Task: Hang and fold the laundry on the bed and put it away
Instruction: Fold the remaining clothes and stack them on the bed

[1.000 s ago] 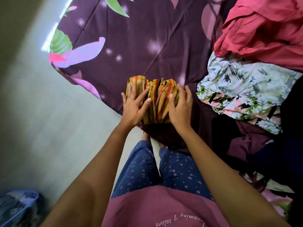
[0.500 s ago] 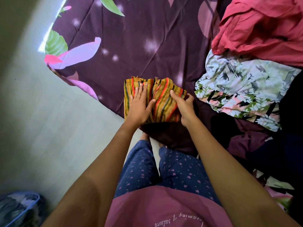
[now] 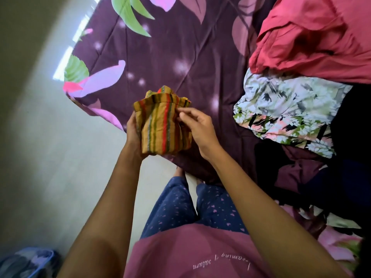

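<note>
1. Bed (image 3: 170, 57): fills the upper centre of the frame. It is covered by a dark purple sheet printed with green and pink leaves. Its corner points to the lower centre, by the person's legs.
2. Floor (image 3: 40, 157): pale and smooth, it occupies the left side of the frame.
3. Red garment (image 3: 313, 41): lies crumpled on the bed at upper right.
4. White floral garment (image 3: 291, 109): lies unfolded on the bed at centre right. Its top edge is tucked under the red garment.
5. Dark garments (image 3: 349, 167): black and maroon pieces are heaped at the right edge, below and beside the floral garment. Individual items cannot be told apart.
6. Pink shirt (image 3: 190, 251) and blue dotted trousers (image 3: 172, 209): worn by the person, at lower centre.
7. Striped cloth (image 3: 160, 127): a small folded bundle in mustard, red and green stripes. It sits just left of the frame centre, held between both hands in front of the bed's near edge. Loose folds stand up at its top.
8. Right hand (image 3: 198, 127): placed at the bundle's right side. Its fingers are curled, and thumb and forefinger pinch the fabric at the upper right edge.
9. Left hand (image 3: 132, 131): grips the bundle at its left side and underside. Most of its fingers are hidden behind the cloth.
10. Blue basket (image 3: 30, 261): stands on the floor at the lower left corner, holding blurred fabric.
</note>
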Tool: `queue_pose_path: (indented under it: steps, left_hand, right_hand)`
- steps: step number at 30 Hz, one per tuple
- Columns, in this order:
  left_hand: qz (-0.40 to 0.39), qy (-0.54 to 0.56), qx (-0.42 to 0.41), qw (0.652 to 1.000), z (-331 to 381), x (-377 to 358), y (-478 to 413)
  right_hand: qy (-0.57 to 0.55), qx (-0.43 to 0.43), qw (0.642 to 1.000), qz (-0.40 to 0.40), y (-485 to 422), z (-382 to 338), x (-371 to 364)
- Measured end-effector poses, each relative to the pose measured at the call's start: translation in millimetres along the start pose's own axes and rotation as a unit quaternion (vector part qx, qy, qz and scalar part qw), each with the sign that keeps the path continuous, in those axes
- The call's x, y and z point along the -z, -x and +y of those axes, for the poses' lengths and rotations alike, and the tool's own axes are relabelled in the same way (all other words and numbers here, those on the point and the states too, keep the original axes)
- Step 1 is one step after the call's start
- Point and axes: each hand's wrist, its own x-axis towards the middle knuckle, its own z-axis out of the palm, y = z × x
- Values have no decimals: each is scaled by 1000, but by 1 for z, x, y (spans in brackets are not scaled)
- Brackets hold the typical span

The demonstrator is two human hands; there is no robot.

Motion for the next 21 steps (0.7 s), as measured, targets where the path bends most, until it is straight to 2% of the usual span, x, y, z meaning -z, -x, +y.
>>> queue_pose_path:
  steps: [3, 5, 6, 7, 8, 9, 10, 11, 12, 14, 16, 17, 18, 20, 21]
  left_hand:
    - [-3, 82, 1, 997, 4, -7, 17]
    - [31, 146, 2, 989, -6, -18, 25]
    - [60, 164, 12, 985, -12, -27, 28]
    - [82, 157, 37, 983, -21, -32, 31]
    - [101, 124, 64, 985, -26, -42, 38]
    - [104, 84, 84, 987, -31, -54, 45]
    - [88, 36, 103, 990, -34, -65, 54]
    - [67, 6, 108, 992, -38, -73, 63]
    - [51, -4, 111, 993, -33, -80, 70]
    - [-19, 46, 123, 991, -10, -102, 79]
    - [-194, 84, 103, 972, 14, -109, 84]
    - [-210, 69, 95, 971, 23, -113, 85]
    - [-187, 8, 71, 980, 31, -118, 85]
    - [-131, -109, 7, 985, 47, -122, 78]
    - [-149, -132, -5, 980, 54, -131, 79]
  right_hand:
    - [5, 92, 993, 69, 22, -17, 1]
    - [54, 137, 969, 199, 39, -29, 1]
    - [82, 115, 949, 283, 47, -37, 2]
    - [73, 51, 934, 346, 54, -41, 4]
    - [8, -37, 932, 361, 61, -49, 7]
    - [-112, -118, 936, 311, 65, -55, 10]
    - [-235, -155, 932, 229, 68, -60, 12]
    - [-318, -153, 924, 150, 71, -63, 18]
    - [-358, -126, 919, 108, 74, -67, 22]
    - [-414, -45, 903, 106, 76, -74, 34]
    - [-439, 3, 890, 123, 81, -84, 47]
    - [-451, 11, 883, 128, 85, -87, 54]
    - [-460, 18, 878, 133, 89, -90, 63]
    - [-436, 42, 885, 158, 98, -90, 81]
    - [-415, 61, 892, 166, 106, -90, 91]
